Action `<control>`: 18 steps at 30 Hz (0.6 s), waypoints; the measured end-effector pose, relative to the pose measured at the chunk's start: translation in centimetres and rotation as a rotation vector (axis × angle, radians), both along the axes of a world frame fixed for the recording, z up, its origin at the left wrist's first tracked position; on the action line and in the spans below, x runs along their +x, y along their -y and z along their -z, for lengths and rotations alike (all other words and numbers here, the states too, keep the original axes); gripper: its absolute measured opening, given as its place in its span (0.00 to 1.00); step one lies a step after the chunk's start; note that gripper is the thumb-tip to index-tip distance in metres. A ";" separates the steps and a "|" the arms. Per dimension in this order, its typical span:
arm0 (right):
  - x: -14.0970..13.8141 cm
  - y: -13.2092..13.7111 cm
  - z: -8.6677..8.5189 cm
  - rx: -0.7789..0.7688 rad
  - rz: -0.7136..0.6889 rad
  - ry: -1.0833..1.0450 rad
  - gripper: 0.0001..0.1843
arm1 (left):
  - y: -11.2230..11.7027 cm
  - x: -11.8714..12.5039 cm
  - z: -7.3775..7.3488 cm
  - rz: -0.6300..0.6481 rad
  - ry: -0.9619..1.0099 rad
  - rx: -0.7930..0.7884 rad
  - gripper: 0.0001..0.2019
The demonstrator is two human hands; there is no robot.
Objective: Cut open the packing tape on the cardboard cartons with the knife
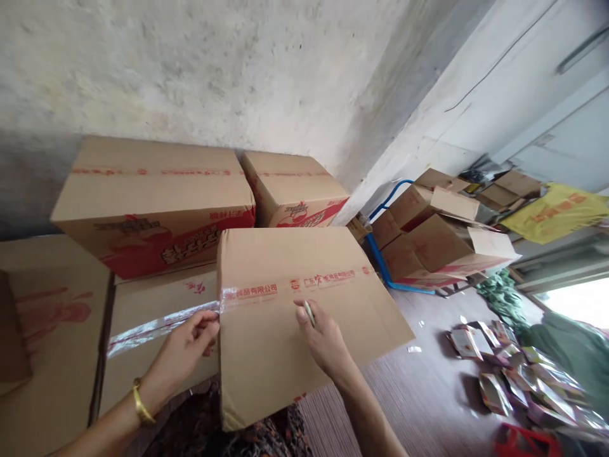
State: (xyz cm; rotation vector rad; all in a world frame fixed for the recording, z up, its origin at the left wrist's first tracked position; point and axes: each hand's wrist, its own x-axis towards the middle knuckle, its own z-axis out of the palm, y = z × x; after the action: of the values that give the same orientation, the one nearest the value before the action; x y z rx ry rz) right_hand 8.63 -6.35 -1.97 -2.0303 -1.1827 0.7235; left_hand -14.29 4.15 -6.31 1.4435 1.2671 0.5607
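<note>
Box (pixel 304 317) nearest, on lap, tape strip (pixel 295 287) across its top. Left hand (pixel 188 349) at box's left edge, on tape; right hand (pixel 323 339) on box top, just below tape. Stacked boxes (pixel 152 197) behind and left, against wall (pixel 214 70). Open boxes (pixel 438 235) on cart (pixel 380 260) right of them. Packets (pixel 514 374) on floor (pixel 419 393) at far right.

Striped floor (pixel 428 393); scattered packets (pixel 518 381); stacked cartons (pixel 442 235) on it
</note>
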 end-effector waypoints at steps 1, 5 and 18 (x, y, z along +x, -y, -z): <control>0.3 -0.2 -0.3 -0.030 -0.065 0.046 0.29 | 0.3 0.1 0.2 -0.011 0.027 -0.011 0.29; 1.0 -2.2 -1.5 -0.099 -0.327 0.168 0.24 | 2.2 1.0 -0.1 -0.038 -0.025 0.134 0.23; 2.5 -8.3 -2.9 -0.202 -0.893 0.558 0.16 | 4.9 4.5 -2.6 -0.420 -0.174 0.033 0.19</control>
State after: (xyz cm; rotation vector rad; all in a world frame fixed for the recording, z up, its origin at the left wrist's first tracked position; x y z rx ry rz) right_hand 11.09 1.96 0.93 -1.8590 -2.5008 0.6957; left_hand -9.78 -0.74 -3.70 1.2769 1.7253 0.7479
